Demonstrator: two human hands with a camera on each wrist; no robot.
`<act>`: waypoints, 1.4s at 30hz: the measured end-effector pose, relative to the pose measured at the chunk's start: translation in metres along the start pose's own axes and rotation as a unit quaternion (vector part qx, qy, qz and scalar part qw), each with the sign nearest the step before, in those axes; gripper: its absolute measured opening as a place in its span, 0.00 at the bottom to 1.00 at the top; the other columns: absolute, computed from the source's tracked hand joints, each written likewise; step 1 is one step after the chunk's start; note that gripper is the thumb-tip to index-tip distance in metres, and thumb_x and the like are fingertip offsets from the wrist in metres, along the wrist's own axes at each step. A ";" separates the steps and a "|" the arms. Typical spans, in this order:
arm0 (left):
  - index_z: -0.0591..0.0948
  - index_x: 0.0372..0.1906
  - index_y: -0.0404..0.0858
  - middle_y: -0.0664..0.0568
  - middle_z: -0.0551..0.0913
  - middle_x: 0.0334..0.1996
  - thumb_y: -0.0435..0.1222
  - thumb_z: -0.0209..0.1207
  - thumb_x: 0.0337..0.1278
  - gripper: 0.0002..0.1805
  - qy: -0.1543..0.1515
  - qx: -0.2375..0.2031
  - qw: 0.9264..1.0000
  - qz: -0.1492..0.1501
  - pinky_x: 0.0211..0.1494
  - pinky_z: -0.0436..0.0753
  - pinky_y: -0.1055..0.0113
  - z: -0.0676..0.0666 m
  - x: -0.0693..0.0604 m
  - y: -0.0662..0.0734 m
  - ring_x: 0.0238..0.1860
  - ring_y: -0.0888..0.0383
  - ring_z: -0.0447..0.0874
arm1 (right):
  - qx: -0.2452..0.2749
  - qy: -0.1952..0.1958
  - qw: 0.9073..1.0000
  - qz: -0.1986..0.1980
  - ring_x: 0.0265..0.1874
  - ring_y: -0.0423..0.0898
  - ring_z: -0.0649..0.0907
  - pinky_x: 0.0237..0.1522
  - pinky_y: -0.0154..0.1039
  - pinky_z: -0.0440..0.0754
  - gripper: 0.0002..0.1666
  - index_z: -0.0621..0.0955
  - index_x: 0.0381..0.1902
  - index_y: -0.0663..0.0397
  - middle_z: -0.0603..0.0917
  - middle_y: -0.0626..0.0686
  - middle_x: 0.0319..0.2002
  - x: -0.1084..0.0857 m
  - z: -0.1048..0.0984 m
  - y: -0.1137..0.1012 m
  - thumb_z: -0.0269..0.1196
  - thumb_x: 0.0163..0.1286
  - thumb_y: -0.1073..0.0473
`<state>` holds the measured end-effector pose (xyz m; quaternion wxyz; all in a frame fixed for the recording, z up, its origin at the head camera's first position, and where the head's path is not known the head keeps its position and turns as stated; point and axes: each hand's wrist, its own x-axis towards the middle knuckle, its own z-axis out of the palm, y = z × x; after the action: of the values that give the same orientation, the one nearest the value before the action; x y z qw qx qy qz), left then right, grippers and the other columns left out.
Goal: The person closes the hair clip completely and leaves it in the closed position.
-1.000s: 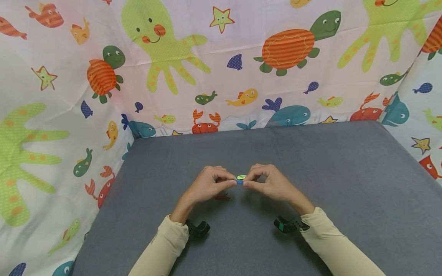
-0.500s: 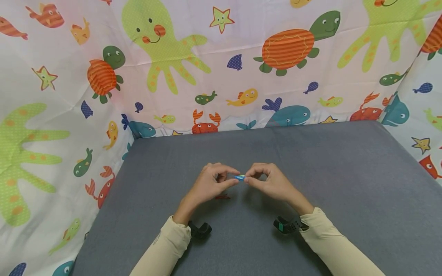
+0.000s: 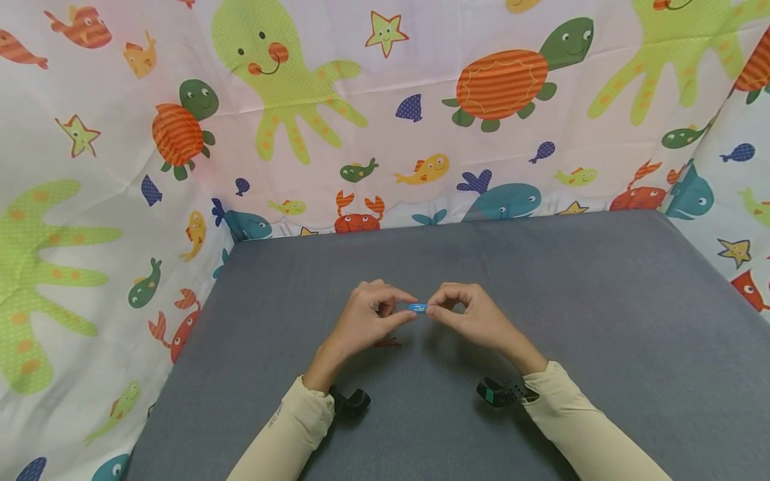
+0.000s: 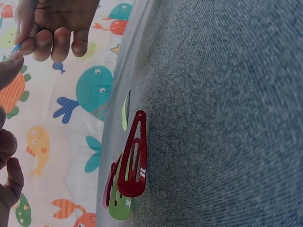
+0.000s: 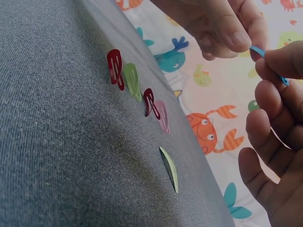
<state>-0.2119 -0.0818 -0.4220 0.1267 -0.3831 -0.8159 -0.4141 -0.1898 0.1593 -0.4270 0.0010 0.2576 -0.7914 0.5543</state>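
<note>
A small blue hair clip [image 3: 418, 308] is held above the grey table between both hands. The left hand [image 3: 367, 319] pinches one end with thumb and index finger; the right hand [image 3: 472, 316] pinches the other. In the right wrist view, the right thumb crosses the blue clip [image 5: 258, 50], covering its middle. Only a sliver of the blue clip [image 4: 17, 48] shows in the left wrist view. Below the hands lie a red clip [image 4: 142, 185], a green clip [image 4: 120, 212], a pink clip [image 5: 162, 117] and a pale green clip [image 5: 169, 169].
A dark red clip [image 5: 149, 102] lies beside the pink one. The grey table [image 3: 601, 300] meets a sea-animal patterned cloth [image 3: 385, 120] at its back and sides. Black bands with small devices are at both wrists, by the beige sleeves [image 3: 289, 427].
The blue clip has risen slightly and tilted, showing more of its face. The left fingers have shifted around its end. The light green clip seen behind it in the head view is now hidden.
</note>
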 end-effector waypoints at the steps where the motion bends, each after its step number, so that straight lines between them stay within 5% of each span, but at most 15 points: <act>1: 0.91 0.40 0.48 0.60 0.66 0.15 0.40 0.75 0.52 0.09 0.002 0.003 1.000 0.006 0.39 0.61 0.67 0.000 0.000 0.000 0.22 0.56 0.65 | 0.000 0.000 1.000 0.002 0.32 0.43 0.81 0.42 0.42 0.79 0.05 0.88 0.35 0.47 0.84 0.47 0.31 0.000 0.000 0.000 0.66 0.72 0.60; 12: 0.92 0.39 0.49 0.60 0.67 0.14 0.41 0.76 0.51 0.09 0.016 0.043 0.998 0.033 0.38 0.57 0.68 0.001 -0.001 -0.003 0.22 0.52 0.66 | -0.004 -0.001 1.000 0.008 0.33 0.44 0.81 0.42 0.42 0.79 0.06 0.88 0.37 0.45 0.84 0.47 0.33 0.000 0.000 -0.001 0.65 0.73 0.59; 24: 0.92 0.39 0.47 0.60 0.69 0.15 0.41 0.76 0.51 0.09 0.015 0.038 0.999 0.023 0.37 0.59 0.68 0.001 0.000 -0.003 0.23 0.56 0.66 | -0.045 0.058 0.996 -0.040 0.36 0.42 0.81 0.44 0.42 0.79 0.08 0.87 0.44 0.50 0.84 0.46 0.38 0.000 -0.002 0.001 0.70 0.67 0.62; 32: 0.92 0.39 0.48 0.60 0.69 0.15 0.42 0.76 0.52 0.09 0.008 0.043 0.999 0.015 0.36 0.59 0.68 0.002 0.000 -0.004 0.22 0.55 0.66 | -0.103 0.069 0.986 -0.110 0.35 0.51 0.80 0.43 0.41 0.78 0.10 0.87 0.40 0.48 0.85 0.48 0.37 0.003 -0.003 0.006 0.74 0.61 0.65; 42: 0.92 0.39 0.48 0.60 0.72 0.17 0.42 0.74 0.54 0.08 -0.012 0.050 0.999 0.003 0.37 0.62 0.69 0.003 -0.002 -0.005 0.23 0.56 0.68 | -0.144 0.066 0.978 -0.136 0.32 0.39 0.75 0.39 0.38 0.73 0.09 0.88 0.35 0.46 0.84 0.49 0.31 0.003 -0.003 0.008 0.75 0.59 0.66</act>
<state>-0.2139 -0.0816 -0.4276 0.1373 -0.3835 -0.8357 -0.3684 -0.1963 0.1628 -0.4324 0.1660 0.3228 -0.8186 0.4452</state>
